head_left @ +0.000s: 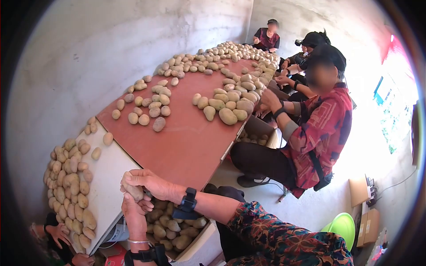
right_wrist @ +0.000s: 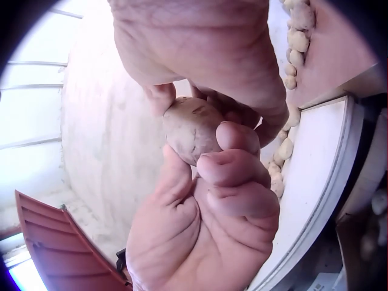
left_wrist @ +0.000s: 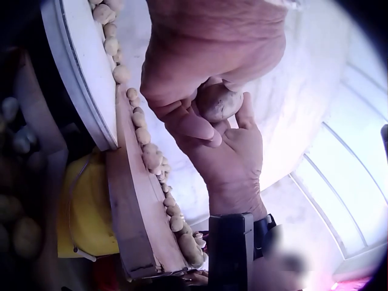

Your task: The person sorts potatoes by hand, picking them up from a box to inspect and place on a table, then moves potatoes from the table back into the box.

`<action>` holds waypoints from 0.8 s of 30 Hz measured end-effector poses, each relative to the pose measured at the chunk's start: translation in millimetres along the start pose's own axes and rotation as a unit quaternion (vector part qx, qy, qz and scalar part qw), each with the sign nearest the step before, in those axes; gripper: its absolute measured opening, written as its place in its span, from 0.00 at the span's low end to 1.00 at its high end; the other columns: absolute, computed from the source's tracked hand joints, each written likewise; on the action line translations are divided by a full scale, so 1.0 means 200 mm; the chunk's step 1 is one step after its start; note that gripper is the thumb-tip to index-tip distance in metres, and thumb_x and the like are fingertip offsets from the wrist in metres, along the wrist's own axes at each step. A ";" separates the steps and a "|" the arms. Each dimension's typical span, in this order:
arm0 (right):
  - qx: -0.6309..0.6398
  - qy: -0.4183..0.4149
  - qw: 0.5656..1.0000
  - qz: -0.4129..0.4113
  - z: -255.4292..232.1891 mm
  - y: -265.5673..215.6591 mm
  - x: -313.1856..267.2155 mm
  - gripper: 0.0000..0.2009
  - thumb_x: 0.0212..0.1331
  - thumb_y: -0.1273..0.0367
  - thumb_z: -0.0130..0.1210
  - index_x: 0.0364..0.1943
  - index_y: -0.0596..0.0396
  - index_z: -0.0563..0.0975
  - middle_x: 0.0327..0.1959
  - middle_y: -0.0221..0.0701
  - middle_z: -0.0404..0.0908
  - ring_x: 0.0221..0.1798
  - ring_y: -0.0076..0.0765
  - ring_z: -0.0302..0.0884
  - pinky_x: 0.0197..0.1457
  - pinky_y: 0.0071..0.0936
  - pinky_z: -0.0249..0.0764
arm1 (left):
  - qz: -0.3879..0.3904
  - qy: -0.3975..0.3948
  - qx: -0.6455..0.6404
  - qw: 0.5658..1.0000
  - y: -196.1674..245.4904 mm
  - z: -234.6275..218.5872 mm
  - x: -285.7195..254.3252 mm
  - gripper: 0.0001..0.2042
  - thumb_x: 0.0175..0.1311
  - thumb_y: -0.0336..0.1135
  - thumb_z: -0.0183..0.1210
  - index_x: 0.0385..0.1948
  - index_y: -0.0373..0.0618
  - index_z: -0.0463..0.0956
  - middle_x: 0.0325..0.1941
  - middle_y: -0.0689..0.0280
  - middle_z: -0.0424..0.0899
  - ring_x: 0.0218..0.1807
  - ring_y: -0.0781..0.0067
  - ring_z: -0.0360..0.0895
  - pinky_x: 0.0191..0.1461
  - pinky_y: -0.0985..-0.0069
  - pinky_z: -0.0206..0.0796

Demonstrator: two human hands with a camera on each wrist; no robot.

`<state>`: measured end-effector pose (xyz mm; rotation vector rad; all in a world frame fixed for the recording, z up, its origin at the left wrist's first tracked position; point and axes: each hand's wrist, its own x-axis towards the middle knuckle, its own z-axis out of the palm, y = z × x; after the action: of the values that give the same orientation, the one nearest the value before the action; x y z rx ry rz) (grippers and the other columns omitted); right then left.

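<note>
Brown potato (head_left: 133, 190), largely hidden, is clasped between both your hands: left hand (head_left: 134, 216), right hand (head_left: 148, 182). Desk (head_left: 186, 142) edge and potato box (head_left: 195, 248) adjoin.

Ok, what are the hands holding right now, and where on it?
One potato, held between both hands: the right hand curls over its top, the left hand grips its lower end from below.

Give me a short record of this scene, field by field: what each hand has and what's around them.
held item: one potato, gripped between both hands
left hand: fingers curled on the potato from below
right hand: curled over the potato's top
below the hands: box of potatoes
surface: red board and white board, both with potatoes
nearby: seated person in red shirt
</note>
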<state>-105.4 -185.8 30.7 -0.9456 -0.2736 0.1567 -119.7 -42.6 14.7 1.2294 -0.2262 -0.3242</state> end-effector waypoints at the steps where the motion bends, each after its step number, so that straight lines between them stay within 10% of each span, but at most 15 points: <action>1: 0.001 0.001 1.000 0.001 -0.01 0.01 0.01 0.22 0.63 0.50 0.55 0.39 0.57 0.74 0.31 0.28 0.77 0.14 0.18 0.63 0.11 0.17 0.57 | 0.001 0.000 -0.011 1.000 0.00 0.00 0.00 0.25 0.73 0.58 0.43 0.46 0.40 0.71 0.27 0.66 0.78 0.22 0.80 0.73 0.25 0.83 0.66; 9: -0.091 0.188 0.977 0.045 0.11 -0.05 -0.05 0.10 0.62 0.63 0.58 0.39 0.55 0.78 0.29 0.28 0.80 0.19 0.24 0.75 0.14 0.19 0.69 | -0.068 0.046 0.083 0.993 0.02 0.07 -0.02 0.26 0.75 0.58 0.37 0.40 0.42 0.74 0.28 0.68 0.78 0.24 0.80 0.72 0.25 0.82 0.62; 15: -0.032 0.080 0.992 0.089 0.08 -0.01 0.00 0.29 0.69 0.49 0.39 0.51 0.68 0.69 0.37 0.43 0.81 0.13 0.28 0.73 0.12 0.20 0.72 | -0.115 -0.129 -0.155 0.973 -0.02 -0.05 0.02 0.30 0.70 0.66 0.35 0.44 0.46 0.70 0.28 0.65 0.76 0.24 0.77 0.71 0.26 0.81 0.63; 24: -0.247 0.091 0.964 -0.025 0.11 -0.01 0.00 0.25 0.67 0.50 0.50 0.45 0.64 0.76 0.37 0.36 0.82 0.35 0.24 0.77 0.41 0.20 0.76 | -0.095 -0.156 -0.157 0.971 0.00 -0.09 -0.01 0.27 0.71 0.64 0.36 0.47 0.47 0.68 0.27 0.63 0.74 0.22 0.75 0.70 0.22 0.82 0.61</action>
<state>-112.6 -168.8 44.3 -1.4384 -0.1665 -0.0510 -116.4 -26.3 9.2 0.8846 -0.3142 -0.6960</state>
